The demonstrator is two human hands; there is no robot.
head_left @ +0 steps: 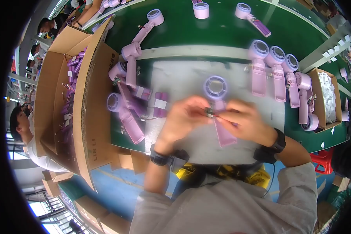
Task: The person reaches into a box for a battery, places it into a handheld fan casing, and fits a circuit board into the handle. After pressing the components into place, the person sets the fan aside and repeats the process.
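A small circuit board is pinched in the fingertips of my left hand. My right hand closes its fingertips at the board's right edge, where a thin reddish bit shows, too blurred to name. Under both hands lies a pink handheld fan housing, its handle shell toward me and its round lavender fan head pointing away. The hands cover the middle of this housing. To the left of my left hand, a purple battery pack with a white label rests on the pale work mat.
A tall cardboard box with purple battery packs stands left. Several pink fan housings lie beside it; more line the mat's right side. A small carton holds white pieces. A pale rail crosses the green table behind the mat.
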